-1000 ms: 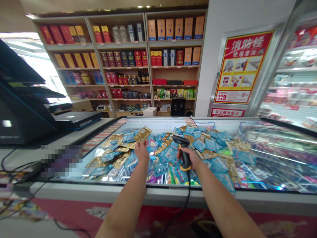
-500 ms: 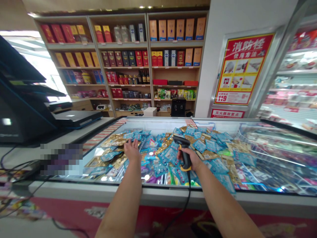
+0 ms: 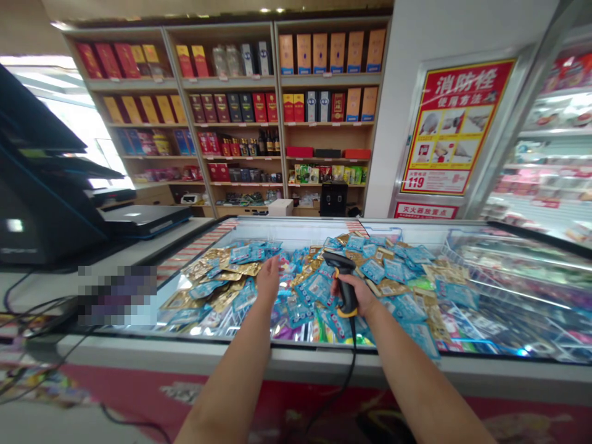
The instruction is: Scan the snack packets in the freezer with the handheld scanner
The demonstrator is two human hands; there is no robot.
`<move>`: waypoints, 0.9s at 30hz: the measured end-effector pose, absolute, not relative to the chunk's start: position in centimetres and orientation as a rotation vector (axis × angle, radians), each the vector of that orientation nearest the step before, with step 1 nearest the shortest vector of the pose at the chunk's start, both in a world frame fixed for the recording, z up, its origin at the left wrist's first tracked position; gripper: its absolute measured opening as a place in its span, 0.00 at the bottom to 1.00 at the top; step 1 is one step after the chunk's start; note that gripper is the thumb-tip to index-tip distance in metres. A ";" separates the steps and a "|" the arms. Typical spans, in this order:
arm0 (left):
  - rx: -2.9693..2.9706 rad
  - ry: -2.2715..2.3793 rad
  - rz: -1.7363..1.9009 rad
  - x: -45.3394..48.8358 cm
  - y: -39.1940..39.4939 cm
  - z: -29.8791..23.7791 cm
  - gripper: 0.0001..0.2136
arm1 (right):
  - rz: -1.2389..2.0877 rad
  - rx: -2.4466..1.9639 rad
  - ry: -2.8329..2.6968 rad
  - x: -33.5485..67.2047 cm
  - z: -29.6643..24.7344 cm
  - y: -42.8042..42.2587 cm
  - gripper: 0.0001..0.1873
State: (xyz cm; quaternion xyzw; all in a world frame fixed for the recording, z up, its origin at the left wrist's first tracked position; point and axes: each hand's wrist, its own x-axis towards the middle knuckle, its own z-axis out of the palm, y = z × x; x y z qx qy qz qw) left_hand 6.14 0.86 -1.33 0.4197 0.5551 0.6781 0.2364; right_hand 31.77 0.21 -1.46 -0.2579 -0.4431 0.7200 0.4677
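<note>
In my right hand (image 3: 363, 296) is a black and yellow handheld barcode scanner (image 3: 346, 293), gripped by its handle, with a cable hanging down over the freezer's front. My left hand (image 3: 268, 280) hovers beside a heap of gold and blue packets (image 3: 222, 277), its fingers pointing away from me and partly hidden by the hand itself; nothing shows in it. Beyond and around the scanner lies a larger heap of blue and gold packets (image 3: 393, 271). Both heaps are in the chest freezer (image 3: 300, 353), above other colourful goods.
A black checkout machine (image 3: 50, 209) and a flat scale (image 3: 145, 216) stand on the counter to the left. Tall shelves (image 3: 277, 80) of boxed goods line the back wall. On the right are a fire hydrant poster (image 3: 457, 129) and a refrigerated display (image 3: 555, 166).
My left hand has moved right, away from the left heap of packets, and turned so its fingers show from the side. My right hand and the scanner have stayed nearly still.
</note>
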 end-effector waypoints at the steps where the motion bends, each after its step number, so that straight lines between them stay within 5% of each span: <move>1: 1.275 1.572 1.759 6.5 0.9 -1.6 0.19 | 1.777 -0.626 -1.073 31.7 -1.5 0.2 0.12; 9: 2.008 1.701 1.219 8.3 1.0 -2.8 0.15 | 1.778 -0.623 -1.060 31.6 -1.7 0.4 0.12; 27: 1.669 1.887 1.346 7.8 1.5 -3.4 0.21 | 1.784 -0.639 -1.013 31.5 -0.4 -0.5 0.11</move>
